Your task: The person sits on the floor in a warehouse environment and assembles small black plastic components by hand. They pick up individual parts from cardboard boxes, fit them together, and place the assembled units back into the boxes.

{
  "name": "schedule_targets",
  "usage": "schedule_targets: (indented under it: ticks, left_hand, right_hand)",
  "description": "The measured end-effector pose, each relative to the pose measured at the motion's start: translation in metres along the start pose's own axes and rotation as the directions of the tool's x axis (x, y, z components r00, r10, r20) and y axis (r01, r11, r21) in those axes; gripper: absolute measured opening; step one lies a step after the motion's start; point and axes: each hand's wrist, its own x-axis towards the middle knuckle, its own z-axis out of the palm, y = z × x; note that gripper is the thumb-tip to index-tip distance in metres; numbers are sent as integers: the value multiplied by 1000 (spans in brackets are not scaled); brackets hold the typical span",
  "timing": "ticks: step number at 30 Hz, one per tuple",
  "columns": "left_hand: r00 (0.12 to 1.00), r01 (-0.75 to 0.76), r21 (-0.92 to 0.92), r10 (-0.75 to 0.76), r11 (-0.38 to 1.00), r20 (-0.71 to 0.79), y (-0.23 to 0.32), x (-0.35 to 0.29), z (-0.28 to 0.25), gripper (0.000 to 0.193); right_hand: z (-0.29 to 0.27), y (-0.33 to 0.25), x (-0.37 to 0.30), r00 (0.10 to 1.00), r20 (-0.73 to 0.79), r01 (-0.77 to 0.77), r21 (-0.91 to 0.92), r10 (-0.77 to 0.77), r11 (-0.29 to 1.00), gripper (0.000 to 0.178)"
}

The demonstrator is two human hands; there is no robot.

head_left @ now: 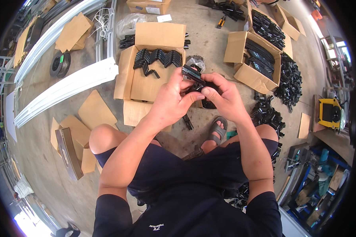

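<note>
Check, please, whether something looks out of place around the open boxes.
In the left box, one black bent piece lies askew below the neat rows. By the right box, black parts are heaped loosely on the floor.

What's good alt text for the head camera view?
A person's left hand and right hand hold a glossy black part over a concrete floor. Ahead, an open cardboard box holds black angled pieces; loose black parts lie heaped at right.

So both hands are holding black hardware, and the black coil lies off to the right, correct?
Wrong side: the head view shows the black coil lying off to the left. The left hand and right hand are holding black hardware, as you said.
</note>
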Motion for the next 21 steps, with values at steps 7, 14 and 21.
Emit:
schedule_targets:
  ticks: [7, 14, 21]
  left_hand:
    - [995, -97, -172, 92, 980, -36, -17, 7, -2, 33]
    - [989, -50, -233, 17, 971, -145, -14, 9, -10, 37]
    - [936, -184, -70, 153, 980, -318, -12, 18, -34, 45]
  right_hand:
    - [23, 22, 2, 985, -169, -14, 142, 38, 990, 32]
    - [16, 29, 22, 975, -221, 38, 273, 24, 961, 37]
    - [-37, 188, 71, 913, -290, -408, -613, 288, 677, 27]
